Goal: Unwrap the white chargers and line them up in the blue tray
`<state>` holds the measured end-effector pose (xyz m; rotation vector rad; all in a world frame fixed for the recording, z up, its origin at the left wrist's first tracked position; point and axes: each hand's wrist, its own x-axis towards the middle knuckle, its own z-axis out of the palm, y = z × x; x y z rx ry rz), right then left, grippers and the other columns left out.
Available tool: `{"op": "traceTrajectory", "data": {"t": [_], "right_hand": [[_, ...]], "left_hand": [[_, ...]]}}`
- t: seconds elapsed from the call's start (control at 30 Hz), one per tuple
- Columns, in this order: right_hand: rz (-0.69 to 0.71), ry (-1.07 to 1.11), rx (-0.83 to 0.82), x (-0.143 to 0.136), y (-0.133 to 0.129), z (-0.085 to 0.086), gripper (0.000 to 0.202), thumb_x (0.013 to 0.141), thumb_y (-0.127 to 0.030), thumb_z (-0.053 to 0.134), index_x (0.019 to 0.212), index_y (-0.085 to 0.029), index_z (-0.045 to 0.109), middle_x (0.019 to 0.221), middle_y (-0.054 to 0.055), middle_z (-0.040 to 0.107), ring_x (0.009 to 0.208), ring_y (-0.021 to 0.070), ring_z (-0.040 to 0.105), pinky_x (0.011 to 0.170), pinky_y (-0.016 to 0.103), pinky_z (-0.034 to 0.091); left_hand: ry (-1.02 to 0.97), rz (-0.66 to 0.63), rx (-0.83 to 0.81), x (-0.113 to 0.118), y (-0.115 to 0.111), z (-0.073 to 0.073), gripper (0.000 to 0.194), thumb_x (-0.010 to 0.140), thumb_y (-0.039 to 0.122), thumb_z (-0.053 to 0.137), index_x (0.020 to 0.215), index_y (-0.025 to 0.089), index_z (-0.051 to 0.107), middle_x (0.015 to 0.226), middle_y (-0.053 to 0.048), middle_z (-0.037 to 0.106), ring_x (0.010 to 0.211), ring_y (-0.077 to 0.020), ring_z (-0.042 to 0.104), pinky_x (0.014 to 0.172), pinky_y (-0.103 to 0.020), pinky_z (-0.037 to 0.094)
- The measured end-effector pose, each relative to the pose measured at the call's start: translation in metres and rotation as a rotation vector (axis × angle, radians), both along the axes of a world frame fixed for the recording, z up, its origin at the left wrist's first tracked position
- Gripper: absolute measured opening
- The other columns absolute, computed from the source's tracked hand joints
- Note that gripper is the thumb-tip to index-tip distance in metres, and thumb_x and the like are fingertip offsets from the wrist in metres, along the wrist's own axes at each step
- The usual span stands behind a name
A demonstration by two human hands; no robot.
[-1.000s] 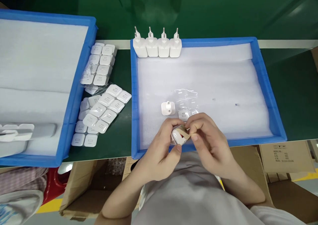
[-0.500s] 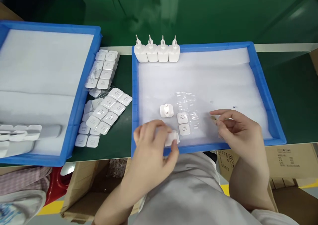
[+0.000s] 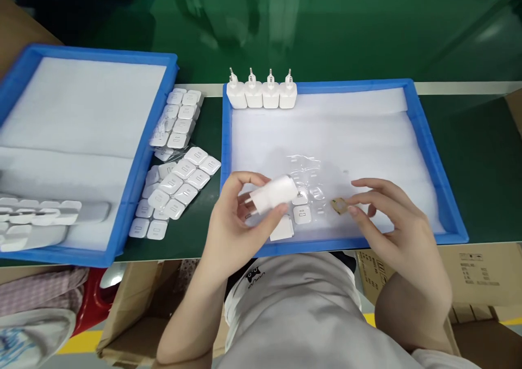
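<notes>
My left hand (image 3: 240, 217) grips a white plug charger (image 3: 274, 194), tilted, its pins towards the palm, above the front left of the blue tray (image 3: 350, 243). Between the thumb and fingers of my right hand (image 3: 391, 217) is a small flat brownish piece (image 3: 338, 206); its kind is unclear. A white block (image 3: 282, 229) lies by the tray's front rim. Beside it sit white face pieces with port slots (image 3: 302, 214), partly under the held charger. A clear plastic film (image 3: 316, 192) spreads around them. Several white chargers (image 3: 262, 94) stand pins up in a row at the back left corner.
Stacks of white slotted pieces (image 3: 185, 181) lie on the green table (image 3: 485, 168) between the trays. A second blue tray (image 3: 122, 211) at left holds white chargers (image 3: 41, 217). Cardboard boxes (image 3: 468, 271) are below the table edge.
The charger that stood pins up on the tray is now raised in my left hand, which has let the white block be. My right hand's brownish piece has moved slightly left and shows more.
</notes>
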<state>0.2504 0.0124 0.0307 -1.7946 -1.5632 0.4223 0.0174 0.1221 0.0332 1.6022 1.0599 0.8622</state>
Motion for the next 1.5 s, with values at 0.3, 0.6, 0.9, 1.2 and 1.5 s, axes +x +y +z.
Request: {"op": "traceTrajectory", "data": {"t": [0.3, 0.6, 0.9, 1.2, 1.5], "right_hand": [[0.262, 0.517, 0.044, -0.046, 0.018, 0.005, 0.049, 0.093, -0.021, 0.078, 0.137, -0.032, 0.061, 0.123, 0.002, 0.074, 0.11, 0.0211, 0.072, 0.099, 0.038, 0.061], [0.36, 0.301, 0.173, -0.05, 0.014, 0.016, 0.02, 0.098, -0.011, 0.067, 0.116, -0.02, 0.066, 0.134, 0.01, 0.065, 0.123, 0.0189, 0.066, 0.104, 0.029, 0.058], [0.295, 0.241, 0.298, -0.067, 0.013, 0.021, 0.02, 0.096, -0.004, 0.062, 0.11, -0.016, 0.068, 0.119, 0.011, 0.073, 0.115, 0.0201, 0.071, 0.102, 0.034, 0.062], [0.304, 0.313, 0.241, -0.064, 0.017, 0.023, 0.02, 0.097, -0.005, 0.06, 0.107, -0.019, 0.068, 0.118, 0.009, 0.073, 0.112, 0.0196, 0.07, 0.099, 0.036, 0.061], [0.326, 0.264, 0.294, -0.066, 0.018, 0.022, 0.021, 0.098, -0.003, 0.057, 0.107, -0.018, 0.068, 0.113, 0.01, 0.075, 0.109, 0.0213, 0.072, 0.093, 0.038, 0.062]], "left_hand": [[-0.273, -0.307, -0.208, -0.009, -0.012, -0.006, 0.033, 0.095, 0.026, 0.072, 0.127, 0.03, 0.064, 0.119, -0.003, 0.067, 0.105, -0.0157, 0.068, 0.088, -0.022, 0.057], [0.242, -0.338, 0.145, -0.011, -0.033, 0.014, 0.052, 0.092, 0.008, 0.057, 0.137, 0.026, 0.039, 0.127, -0.006, 0.061, 0.116, -0.0177, 0.065, 0.096, -0.026, 0.054], [0.219, -0.342, 0.16, -0.002, -0.035, 0.014, 0.042, 0.093, 0.011, 0.049, 0.133, 0.021, 0.042, 0.123, -0.01, 0.057, 0.115, -0.0255, 0.057, 0.098, -0.04, 0.051], [0.062, -0.378, -0.002, -0.006, -0.035, 0.014, 0.031, 0.104, 0.02, 0.041, 0.134, 0.027, 0.042, 0.124, -0.006, 0.053, 0.113, -0.0231, 0.056, 0.097, -0.038, 0.046], [0.036, -0.365, -0.059, -0.004, -0.038, 0.015, 0.025, 0.108, 0.027, 0.038, 0.132, 0.025, 0.042, 0.126, -0.008, 0.054, 0.115, -0.0241, 0.057, 0.095, -0.039, 0.046]]}}
